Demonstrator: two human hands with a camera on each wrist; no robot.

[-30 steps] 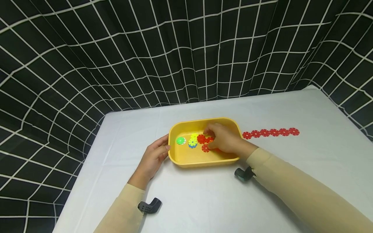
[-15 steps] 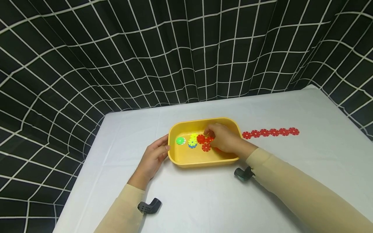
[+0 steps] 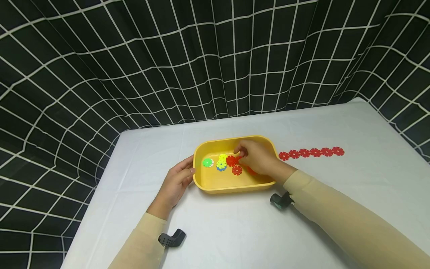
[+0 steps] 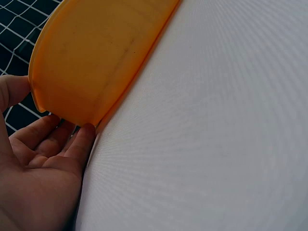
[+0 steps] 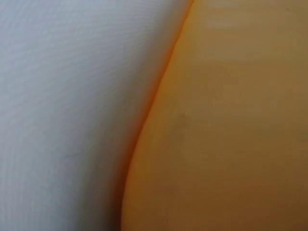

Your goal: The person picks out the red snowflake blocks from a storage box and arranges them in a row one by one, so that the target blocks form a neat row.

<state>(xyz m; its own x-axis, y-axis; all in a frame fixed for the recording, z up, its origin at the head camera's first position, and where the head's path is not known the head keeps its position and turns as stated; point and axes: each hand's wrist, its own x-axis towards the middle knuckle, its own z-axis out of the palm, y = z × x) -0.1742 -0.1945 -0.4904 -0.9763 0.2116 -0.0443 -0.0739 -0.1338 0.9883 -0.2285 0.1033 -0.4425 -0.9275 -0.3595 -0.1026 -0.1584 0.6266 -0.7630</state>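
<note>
The red discs point(image 3: 236, 170) lie inside the yellow tray point(image 3: 231, 189), close to the tips of the right hand point(image 3: 256, 157). That hand is bent, with only a narrow gap between finger and thumb. A bit of red shows there, but I can't tell if the hand has hold of it. It hides more red under its palm. The left hand point(image 3: 179, 177) holds the tray's left end, thumb at the rim and fingers on the outer wall, maybe so it won't slide. A green disc point(image 3: 207, 162) and a yellow disc point(image 3: 221, 164) sit left of the red ones. Outside, a row of red discs point(image 3: 315, 152) lies on the white table point(image 3: 215, 224), maybe kept straight to look neat. Half a second ago, more red showed by the right thumb; now the thumb is further left and covers some. The left hand and the row look the same.
</note>
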